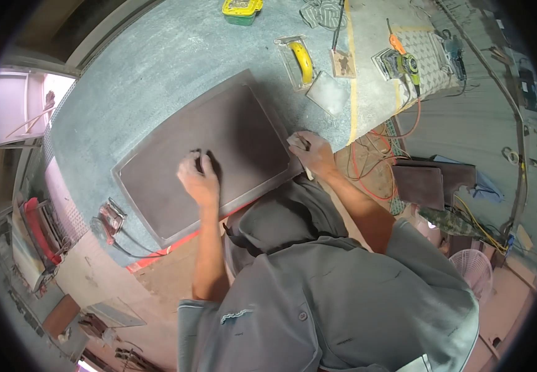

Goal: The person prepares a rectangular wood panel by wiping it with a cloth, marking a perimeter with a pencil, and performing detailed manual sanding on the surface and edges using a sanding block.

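Note:
A large dark brown rectangular panel (219, 149) with a paler border lies at a slant on the blue-grey worktop. My left hand (199, 178) is over the panel's lower middle, its fingers curled towards the thumb. Whether anything is between those fingers is hidden. At the panel's right edge, my right hand (315, 153) is closed with a small whitish folded piece (297, 142) pinched in the fingers. The kind of that piece does not show clearly.
Beyond the panel are a yellow-handled tool (302, 62), a pale square sheet (328, 93) and a yellow-lidded tub (242, 11). A green power sander (409, 67) trails an orange hose at right. A corded sander (108, 222) stands by the lower left corner.

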Available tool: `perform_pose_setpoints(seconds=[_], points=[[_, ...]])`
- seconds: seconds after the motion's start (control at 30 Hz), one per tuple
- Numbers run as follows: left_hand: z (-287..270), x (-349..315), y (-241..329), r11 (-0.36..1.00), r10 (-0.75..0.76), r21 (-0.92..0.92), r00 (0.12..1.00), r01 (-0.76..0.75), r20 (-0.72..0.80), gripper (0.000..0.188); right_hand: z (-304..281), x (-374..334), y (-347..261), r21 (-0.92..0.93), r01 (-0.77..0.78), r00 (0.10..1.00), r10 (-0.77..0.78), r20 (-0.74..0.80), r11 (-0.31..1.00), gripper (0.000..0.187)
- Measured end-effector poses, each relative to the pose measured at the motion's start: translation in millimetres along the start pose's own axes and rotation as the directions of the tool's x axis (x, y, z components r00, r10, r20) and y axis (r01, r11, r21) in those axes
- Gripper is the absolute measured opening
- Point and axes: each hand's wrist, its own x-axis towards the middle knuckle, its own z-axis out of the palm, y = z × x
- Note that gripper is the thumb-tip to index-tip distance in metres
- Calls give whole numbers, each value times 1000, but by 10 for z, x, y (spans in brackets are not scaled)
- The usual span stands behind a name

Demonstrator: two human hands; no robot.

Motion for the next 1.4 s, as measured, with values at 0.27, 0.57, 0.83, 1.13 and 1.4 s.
perform_pose_setpoints(seconds=[0.27, 0.57, 0.83, 1.13, 1.4], points=[[221, 488, -317, 838, 3, 546, 1000, 8, -19, 61, 469, -203, -26, -289, 97, 986, -132, -104, 952, 13], [157, 615, -204, 849, -35, 529, 998, -2, 60, 65, 961, 754, -100, -221, 52, 979, -94, -183, 974, 16], [165, 650, -246, 868, -48, 496, 996, 6, 72, 67, 918, 756, -231, -206, 100, 975, -137, -173, 973, 19], [169, 682, -178, 872, -82, 490, 990, 14, 118, 70, 1004, 1397, -390, -199, 1, 996, -19, -87, 980, 10], [138, 629, -223, 870, -66, 494, 993, 12, 93, 70, 1049, 1479, -460, -238, 21, 994, -45, -97, 971, 10]])
